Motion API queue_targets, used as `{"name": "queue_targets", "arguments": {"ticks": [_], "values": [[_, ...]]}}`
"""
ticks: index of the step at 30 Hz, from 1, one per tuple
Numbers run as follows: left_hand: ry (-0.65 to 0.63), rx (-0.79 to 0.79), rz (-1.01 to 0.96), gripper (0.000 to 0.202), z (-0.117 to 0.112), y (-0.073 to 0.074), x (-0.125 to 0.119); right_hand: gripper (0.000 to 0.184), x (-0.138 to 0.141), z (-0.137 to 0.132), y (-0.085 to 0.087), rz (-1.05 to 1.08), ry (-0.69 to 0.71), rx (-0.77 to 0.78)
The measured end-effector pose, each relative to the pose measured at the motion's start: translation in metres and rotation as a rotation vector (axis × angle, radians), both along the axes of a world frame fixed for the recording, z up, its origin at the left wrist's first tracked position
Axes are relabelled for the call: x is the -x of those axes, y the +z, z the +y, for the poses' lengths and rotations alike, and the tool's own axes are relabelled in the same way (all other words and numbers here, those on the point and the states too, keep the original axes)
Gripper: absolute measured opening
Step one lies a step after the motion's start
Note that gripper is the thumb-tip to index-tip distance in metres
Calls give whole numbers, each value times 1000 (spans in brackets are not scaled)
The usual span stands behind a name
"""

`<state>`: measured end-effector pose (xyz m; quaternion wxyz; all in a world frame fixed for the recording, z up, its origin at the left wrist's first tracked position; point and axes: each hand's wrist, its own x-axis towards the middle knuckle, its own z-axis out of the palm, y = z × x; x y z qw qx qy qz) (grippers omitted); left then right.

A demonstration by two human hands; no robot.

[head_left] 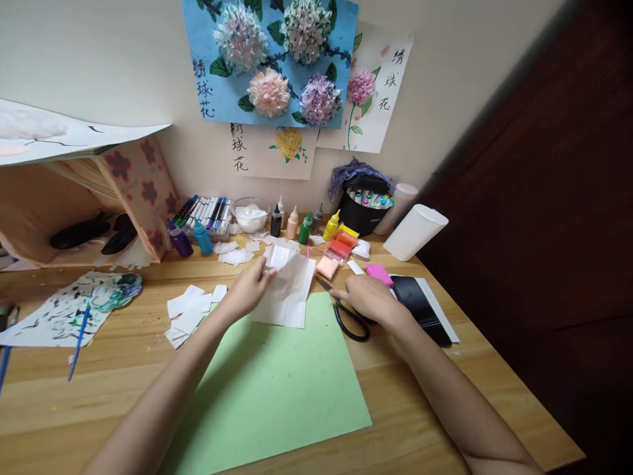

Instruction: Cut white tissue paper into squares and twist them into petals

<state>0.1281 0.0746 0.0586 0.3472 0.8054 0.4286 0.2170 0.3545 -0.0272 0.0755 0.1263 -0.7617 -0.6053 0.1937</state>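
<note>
My left hand (250,287) pinches the upper left edge of a creased white paper sheet (285,293). The sheet is tilted over the far end of a pale green paper (287,382) on the wooden table. To the right, my right hand (370,298) is closed over black-handled scissors (324,284) lying beside the green paper. Their blades point away to the left, and one handle loop shows below the hand. Part of the other loop is hidden by the hand. Small white paper pieces (190,313) lie left of my left forearm.
Several paint bottles (304,227), a glass bowl (251,216) and a marker set (205,214) line the back. Clay packs (341,245), a black case (420,307) and a white container (415,232) are at right. A paint-stained sheet (59,310) with a blue brush (80,343) lies left.
</note>
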Motion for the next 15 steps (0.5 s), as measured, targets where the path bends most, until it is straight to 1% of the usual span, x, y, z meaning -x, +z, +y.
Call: {"name": "queue_targets", "arguments": {"ticks": [1, 2, 3, 4, 6, 8, 9, 11, 13, 15], "values": [[-29, 34, -74, 21, -3, 4, 1, 37, 4, 3, 0, -34, -23, -55], [-51, 80, -170, 22, -5, 7, 1, 37, 8, 7, 0, -5, -30, -111], [-81, 147, -285, 24, -7, 10, 1, 35, 12, 10, -1, 102, 13, -146], [-95, 217, -402, 28, -7, 11, 1, 34, 16, 13, -3, 257, 63, -161], [-65, 354, -616, 38, -6, 9, 1, 41, 23, 18, -9, 581, 129, -131], [40, 473, -760, 44, -2, 1, -2, 43, 25, 23, -19, 788, 95, -85], [109, 523, -799, 45, -1, -6, -4, 40, 25, 25, -24, 831, 53, -85], [267, 610, -803, 38, -2, -22, -10, 39, 24, 27, -35, 824, -21, -143], [389, 696, -778, 28, -7, -39, -18, 41, 23, 27, -44, 736, -98, -227], [393, 719, -795, 22, -15, -52, -24, 43, 24, 24, -51, 684, -164, -296]]}}
